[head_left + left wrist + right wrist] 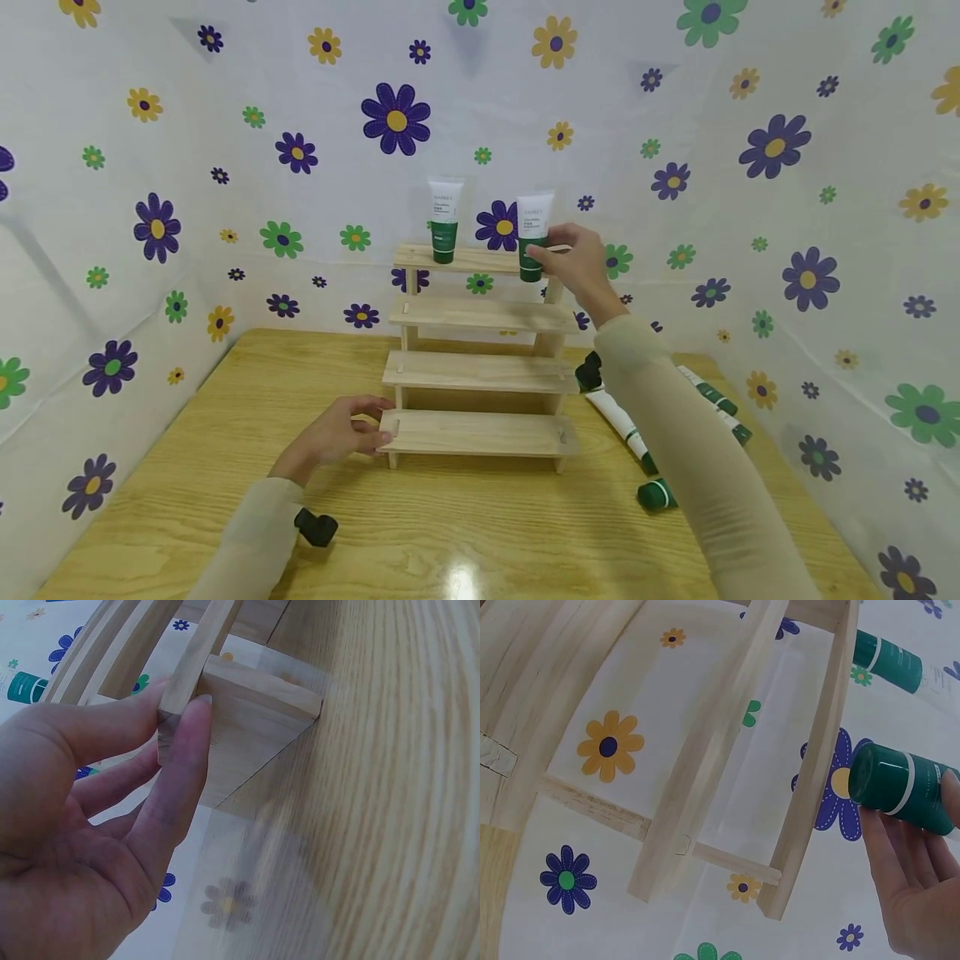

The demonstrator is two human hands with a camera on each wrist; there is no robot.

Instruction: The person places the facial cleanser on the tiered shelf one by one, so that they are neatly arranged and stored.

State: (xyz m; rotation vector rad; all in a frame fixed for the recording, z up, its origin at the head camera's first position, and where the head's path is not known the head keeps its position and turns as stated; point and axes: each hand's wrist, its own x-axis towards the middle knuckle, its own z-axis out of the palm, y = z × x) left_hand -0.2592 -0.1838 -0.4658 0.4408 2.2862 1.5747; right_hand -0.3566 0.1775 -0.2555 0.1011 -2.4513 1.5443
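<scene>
Pale sleeves [697, 450] reach in from the bottom of the head view, a black fitting [317, 527] by the left wrist. From where I stand, the left hand [337, 435] is closed only partway: its digits pinch the left end of the lowest shelf [480, 433] of a four-step wooden rack [483, 371]. Up at the top right, the right hand [581, 262] grips a white-and-green tube [534, 229], green end down, by its lower part. A second tube [445, 221] stands upright near the left end of the top shelf [487, 260].

All this is on a wood-grain counter [180, 467], with a bright glare near its front edge. More tubes [621, 423] lie on their sides to the right of the rack, some partly hidden by the right sleeve. White cloth [322, 217] with purple, green and yellow flowers hangs round the back and both sides.

From the head, the held tube seems to overlap the top shelf's front; the right wrist view shows cloth between its green end and the shelf edge, so they are apart. The left wrist view shows the board's end caught between the digits, close up.
</scene>
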